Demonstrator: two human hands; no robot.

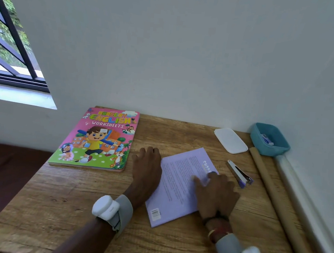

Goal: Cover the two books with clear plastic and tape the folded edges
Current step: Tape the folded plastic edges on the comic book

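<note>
Two books are out on the counter point(56, 207) and neither has any plastic on it yet, so by my read you're still at the very start, just getting the first one lined up.

Your left hand point(146, 168) lies flat and open, palm down, right along the left edge of the lilac book point(174, 188), gripping nothing. Your right hand point(216, 192) rests on top of that same book with the fingers loosely spread, pressing or sliding it rather than holding it. The lilac book sits back cover up, skewed, in the middle of the counter. The pink worksheet book point(99, 139) waits at about 10 o'clock from it, face up and well apart from your hands.

What I take to be the covering material is the pair of rolls point(276, 202) lying along the wall at 3 o'clock from the lilac book; I can't tell which one is the clear plastic. A stapler point(239, 175) lies just beside the book at 2 o'clock, with a white lid point(231, 140) and a blue tub point(270, 140) further back toward 1 o'clock. Something small sits in the tub, but I can't tell if it's tape.

Next move, I'd guess: let go of the book, grab a roll, unroll a sheet onto the bare counter, then set the lilac book on it. You'll want clear space first.
</note>
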